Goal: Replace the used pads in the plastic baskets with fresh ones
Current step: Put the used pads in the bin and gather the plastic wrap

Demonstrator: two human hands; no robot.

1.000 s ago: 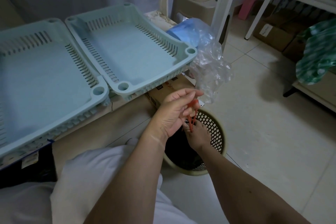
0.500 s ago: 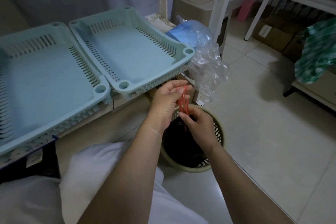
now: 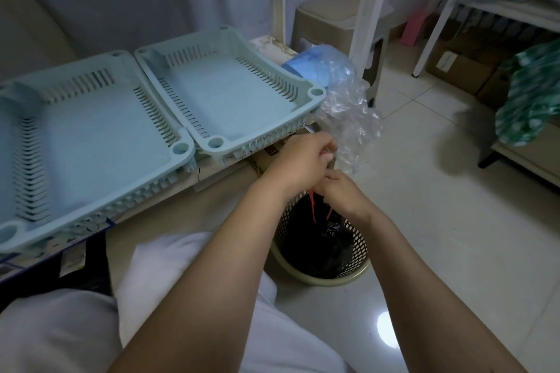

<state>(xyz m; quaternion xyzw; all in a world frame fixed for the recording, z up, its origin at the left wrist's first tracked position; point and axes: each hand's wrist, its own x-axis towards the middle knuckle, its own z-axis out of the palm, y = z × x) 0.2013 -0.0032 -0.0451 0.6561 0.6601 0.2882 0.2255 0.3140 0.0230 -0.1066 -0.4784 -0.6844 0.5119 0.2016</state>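
Hands are working together over the beige mesh wastebasket (image 3: 318, 251): the left hand (image 3: 303, 160) and right hand (image 3: 342, 194) are each pinching a thin orange band (image 3: 312, 206), grip closed tight, seemingly a tie off the clear crinkled plastic bag (image 3: 348, 112) holding folded blue pads (image 3: 312, 65). Both pale blue slotted plastic baskets (image 3: 230, 91) are sitting lined on the surface. Next, probably dropping the band, then reaching into the bag. Since half a second ago, both hands are riding higher, nearer the bag.
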